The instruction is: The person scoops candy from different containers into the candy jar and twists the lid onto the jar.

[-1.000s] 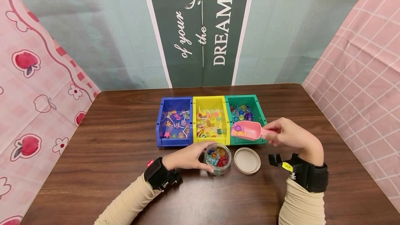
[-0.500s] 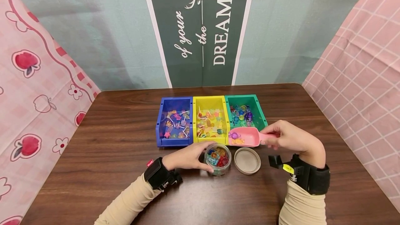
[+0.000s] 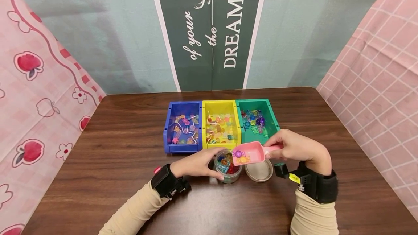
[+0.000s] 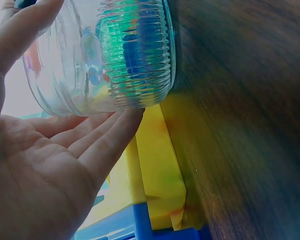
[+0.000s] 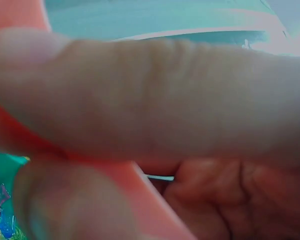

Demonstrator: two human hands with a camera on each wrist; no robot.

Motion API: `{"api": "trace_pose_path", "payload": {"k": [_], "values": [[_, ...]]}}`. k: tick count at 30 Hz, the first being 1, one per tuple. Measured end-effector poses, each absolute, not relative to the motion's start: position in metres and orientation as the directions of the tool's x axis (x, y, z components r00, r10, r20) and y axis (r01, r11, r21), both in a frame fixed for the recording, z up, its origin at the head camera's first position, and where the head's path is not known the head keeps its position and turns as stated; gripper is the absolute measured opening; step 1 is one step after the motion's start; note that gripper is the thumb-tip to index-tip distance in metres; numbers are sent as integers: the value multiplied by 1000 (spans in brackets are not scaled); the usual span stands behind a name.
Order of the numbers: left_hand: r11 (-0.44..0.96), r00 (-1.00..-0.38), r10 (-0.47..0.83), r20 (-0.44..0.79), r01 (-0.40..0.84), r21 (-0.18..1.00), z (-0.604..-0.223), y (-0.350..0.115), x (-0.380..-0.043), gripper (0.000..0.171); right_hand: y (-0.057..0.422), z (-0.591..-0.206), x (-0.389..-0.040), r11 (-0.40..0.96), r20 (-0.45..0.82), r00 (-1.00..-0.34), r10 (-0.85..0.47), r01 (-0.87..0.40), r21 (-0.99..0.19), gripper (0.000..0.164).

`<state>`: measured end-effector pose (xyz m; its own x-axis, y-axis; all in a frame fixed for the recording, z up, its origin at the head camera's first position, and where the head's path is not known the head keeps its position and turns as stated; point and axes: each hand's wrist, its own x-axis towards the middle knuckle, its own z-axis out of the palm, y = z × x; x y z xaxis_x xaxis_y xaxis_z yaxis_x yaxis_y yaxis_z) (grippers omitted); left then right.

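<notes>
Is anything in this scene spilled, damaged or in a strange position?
Nothing looks spilled or damaged: the visible candies lie in the bins, the jar and the pink scoop. Only the backdrop lettering looks odd, running sideways.

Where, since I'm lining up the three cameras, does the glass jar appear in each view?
Head: the glass jar is below and just right of centre, partly covered by the pink scoop.
Left wrist: at the top, left of centre.
Right wrist: not visible.
Landmark shared by head and left wrist: the yellow bin.
</notes>
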<state>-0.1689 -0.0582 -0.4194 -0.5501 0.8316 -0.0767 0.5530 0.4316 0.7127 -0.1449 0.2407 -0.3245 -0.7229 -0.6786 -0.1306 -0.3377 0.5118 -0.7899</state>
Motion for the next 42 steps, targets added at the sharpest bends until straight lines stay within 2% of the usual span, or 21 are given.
{"api": "trace_pose_path", "payload": {"k": [5,13,19,28,42], "values": [[429,-547,834,-73,560,709,-420,-58,-169,85,237,-324,-145,566,-130,-742,-658,-372,-736,11],[423,-542,837,-75,555,716,-419,-59,-170,84,235,-322,-147,628,-174,-781,-600,-325,-707,15],[413,-538,840,-69,553,723,-419,-58,-171,83,234,-323,-147,654,-143,-818,-558,-327,-682,16],[412,-538,840,-73,544,731,-418,-59,-171,82,227,-320,-145,659,-86,-832,-548,-366,-657,16],[422,-544,837,-63,568,707,-419,-58,-170,82,225,-317,-142,693,-82,-847,-526,-371,-618,16]]}}
